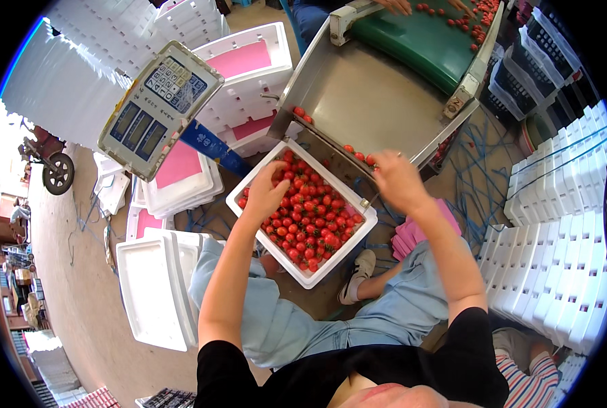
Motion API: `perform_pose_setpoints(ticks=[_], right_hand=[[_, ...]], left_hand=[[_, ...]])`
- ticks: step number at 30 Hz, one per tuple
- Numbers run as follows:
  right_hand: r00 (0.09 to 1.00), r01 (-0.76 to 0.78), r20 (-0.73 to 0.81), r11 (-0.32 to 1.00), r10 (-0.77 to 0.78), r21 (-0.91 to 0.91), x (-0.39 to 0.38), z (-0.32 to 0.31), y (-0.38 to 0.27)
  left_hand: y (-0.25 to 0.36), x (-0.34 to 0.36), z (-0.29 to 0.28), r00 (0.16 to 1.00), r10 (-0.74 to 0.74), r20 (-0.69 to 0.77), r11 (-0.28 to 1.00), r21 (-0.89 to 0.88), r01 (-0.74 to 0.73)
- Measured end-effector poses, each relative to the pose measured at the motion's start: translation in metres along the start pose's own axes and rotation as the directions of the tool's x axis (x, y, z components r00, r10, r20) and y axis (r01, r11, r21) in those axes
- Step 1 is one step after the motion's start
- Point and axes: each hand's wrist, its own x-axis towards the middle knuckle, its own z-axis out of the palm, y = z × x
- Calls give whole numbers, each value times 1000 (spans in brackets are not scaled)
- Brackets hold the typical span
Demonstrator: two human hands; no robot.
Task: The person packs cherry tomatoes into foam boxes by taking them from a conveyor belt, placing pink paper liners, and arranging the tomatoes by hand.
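In front of me a white foam box (327,277) is heaped with small red cherry tomatoes (307,217). My left hand (268,190) reaches over the box's left side, thumb and curved fingers apart, close to the tomatoes with nothing visibly gripped. At the lower lip of the metal chute (378,95), just beyond the box, a few loose tomatoes (359,156) lie by the fingers of my right hand (399,180). That hand is bent and slightly smeared, so its grip is unclear. More tomatoes (303,115) rest at the chute's left corner.
A scale display (160,109) on a blue post stands left of the box. Another person's hand (395,5) works over the green conveyor belt (412,47). Stacked white foam boxes (548,272), foam lids (157,289) and dark crates (542,58) surround me; blue straps (480,156) litter the floor.
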Motion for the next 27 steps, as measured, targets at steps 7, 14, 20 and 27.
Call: perform_pose_setpoints(ticks=[7,14,20,27], right_hand=[[818,-70,545,973,183,-222,62,11,49],[837,-269,535,939,118,213,78,37,51],[895,-444,290,604,340,662,84,83,36],[692,-3,411,-567,594,824,112,96,6]], left_hand=[[50,127,36,951,300,72,851,431,-301],[43,206,69,960,-145,240,502,854,-137],[55,193,93,952,-136,274,730,678,-91],[81,156,135,982,-72,177,837,546,-37]])
